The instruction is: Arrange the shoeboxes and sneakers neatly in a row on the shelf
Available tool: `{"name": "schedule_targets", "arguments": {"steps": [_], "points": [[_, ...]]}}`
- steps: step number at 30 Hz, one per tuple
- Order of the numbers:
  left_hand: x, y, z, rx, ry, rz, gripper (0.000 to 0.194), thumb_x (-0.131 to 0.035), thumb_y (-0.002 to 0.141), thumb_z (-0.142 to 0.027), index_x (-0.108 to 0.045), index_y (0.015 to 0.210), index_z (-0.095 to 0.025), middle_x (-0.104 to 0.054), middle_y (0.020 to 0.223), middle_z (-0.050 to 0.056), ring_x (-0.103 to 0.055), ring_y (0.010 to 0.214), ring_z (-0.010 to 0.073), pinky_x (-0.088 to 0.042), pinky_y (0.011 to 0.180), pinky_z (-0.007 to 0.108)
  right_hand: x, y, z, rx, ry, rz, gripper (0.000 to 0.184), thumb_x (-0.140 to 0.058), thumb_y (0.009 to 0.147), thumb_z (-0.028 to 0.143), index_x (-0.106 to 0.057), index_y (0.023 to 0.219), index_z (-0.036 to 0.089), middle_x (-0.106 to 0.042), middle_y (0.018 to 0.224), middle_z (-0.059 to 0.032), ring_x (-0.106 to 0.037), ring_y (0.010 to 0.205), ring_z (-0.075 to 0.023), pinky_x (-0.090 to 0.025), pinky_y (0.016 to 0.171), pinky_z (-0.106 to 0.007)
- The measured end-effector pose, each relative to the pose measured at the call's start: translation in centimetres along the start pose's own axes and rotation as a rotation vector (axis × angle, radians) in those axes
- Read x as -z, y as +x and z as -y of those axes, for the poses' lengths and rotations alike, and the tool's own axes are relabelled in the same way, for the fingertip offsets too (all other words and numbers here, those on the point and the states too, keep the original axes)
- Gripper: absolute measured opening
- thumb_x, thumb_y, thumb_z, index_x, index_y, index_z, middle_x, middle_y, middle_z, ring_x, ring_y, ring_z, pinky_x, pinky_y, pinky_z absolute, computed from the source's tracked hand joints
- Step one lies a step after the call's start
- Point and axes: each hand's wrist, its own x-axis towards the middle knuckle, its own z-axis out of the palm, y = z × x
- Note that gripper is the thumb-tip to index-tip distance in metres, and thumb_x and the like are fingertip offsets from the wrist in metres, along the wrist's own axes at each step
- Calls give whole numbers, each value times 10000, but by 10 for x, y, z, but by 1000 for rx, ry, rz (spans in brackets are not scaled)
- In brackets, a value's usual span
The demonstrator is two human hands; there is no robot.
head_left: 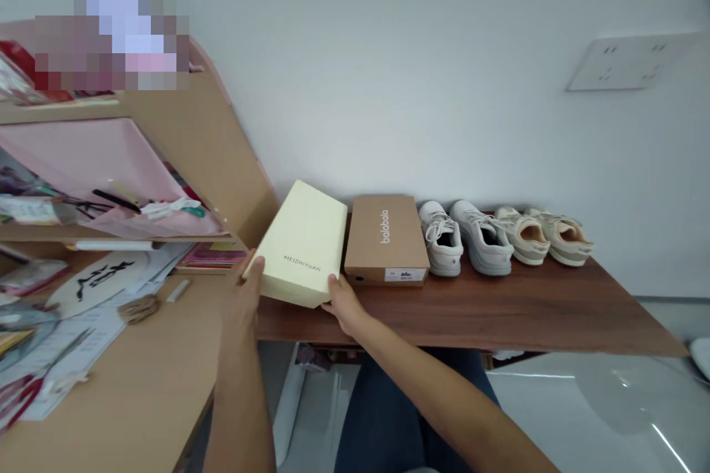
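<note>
A pale yellow shoebox (304, 236) marked MEIZHIYUAN is held between my two hands, tilted, at the left end of a dark wooden bench (471, 314). My left hand (247, 284) grips its left side, thumb along the near corner. At the near right corner my right hand (347, 303) has its thumb on top, the other fingers mostly hidden. Just to the right lies a brown balabala shoebox (387, 240). Beyond it stand a pair of white sneakers (482, 244) and a pair of beige shoes (560, 240). Whether the yellow box touches the bench I cannot tell.
On the left is a desk (160, 355) with papers, red-handled scissors (25, 392) and a round fan (97, 284). A desk shelf (183, 133) rises beside the yellow box. A white wall (421, 89) with a socket plate (615, 63) stands behind the bench.
</note>
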Motion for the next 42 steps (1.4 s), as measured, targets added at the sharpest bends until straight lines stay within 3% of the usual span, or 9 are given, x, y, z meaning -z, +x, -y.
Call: {"name": "schedule_targets", "arguments": {"steps": [7, 11, 14, 22, 26, 30, 34, 39, 42], "points": [[-4, -37, -58, -493, 341, -151, 838, -721, 700, -483, -440, 1429, -179, -128, 1613, 191, -178, 1460, 416, -153, 1158, 606, -12, -16, 24, -112, -20, 193, 442, -475, 902, 623, -577, 1223, 336, -615, 1278, -32, -594, 1068, -215, -560, 816, -420], [-13, -59, -44, -679, 338, -28, 1003, -706, 704, -594, -302, 1502, -139, -55, 1616, 235, -82, 1470, 455, -144, 1140, 639, -1, -16, 47, -178, 256, 435, 606, -326, 895, 734, -602, 1189, 281, -661, 1185, -62, -634, 1005, -232, -568, 797, -435], [-19, -61, -21, -767, 216, 76, 1032, -621, 782, -624, -141, 1548, -126, -89, 1613, 242, -114, 1480, 413, -198, 1148, 596, 5, -3, 46, -234, 421, 330, 455, -385, 958, 570, -626, 1073, 202, -698, 1029, -74, -653, 912, -207, -557, 830, -420], [-46, -49, 47, -428, 288, -56, 688, -397, 943, -538, -360, 1482, -112, -273, 1560, 245, -147, 1478, 392, -178, 1148, 596, 6, -21, -3, 13, 363, -110, 119, -689, 775, 303, -666, 877, 246, -719, 998, -23, -630, 1048, -198, -461, 1004, -408], [-48, -45, 50, -429, 369, -63, 665, -434, 924, -556, -464, 1421, -115, -285, 1552, 234, -124, 1475, 407, -177, 1144, 602, 53, -70, 10, 422, -59, -64, 274, -681, 793, 386, -715, 1034, 260, -614, 1318, -71, -545, 1233, -241, -385, 1083, -427], [-47, -51, 27, -394, 304, -78, 678, -512, 887, -552, -473, 1418, -132, -248, 1564, 231, -102, 1478, 418, -173, 1129, 640, 120, -82, 40, 746, -321, -540, 342, -608, 854, 429, -663, 1132, 236, -574, 1332, -107, -517, 1248, -244, -389, 1072, -445], [-85, -87, -7, -439, -160, 73, 694, -480, 911, -543, -363, 1486, -173, -311, 1556, 187, -235, 1471, 302, -212, 1181, 504, 157, -50, 51, 584, -201, -675, 546, -596, 837, 508, -554, 1276, 187, -598, 1301, -131, -557, 1198, -247, -432, 1035, -425], [-149, -111, -25, 151, -507, 222, 713, -293, 947, -623, -464, 1414, -112, -466, 1467, 192, -385, 1408, 266, -266, 1181, 411, 166, -18, 46, 372, -122, -506, 532, -577, 830, 548, -595, 1259, 235, -598, 1356, -74, -493, 1299, -248, -342, 1129, -426], [-146, -104, -32, 145, -558, 240, 670, -292, 954, -613, -564, 1333, -132, -560, 1385, 162, -447, 1364, 254, -300, 1168, 401, 170, -19, 40, 320, -32, -486, 483, -502, 872, 524, -577, 1287, 287, -574, 1385, -43, -520, 1274, -245, -372, 1101, -467]]}}
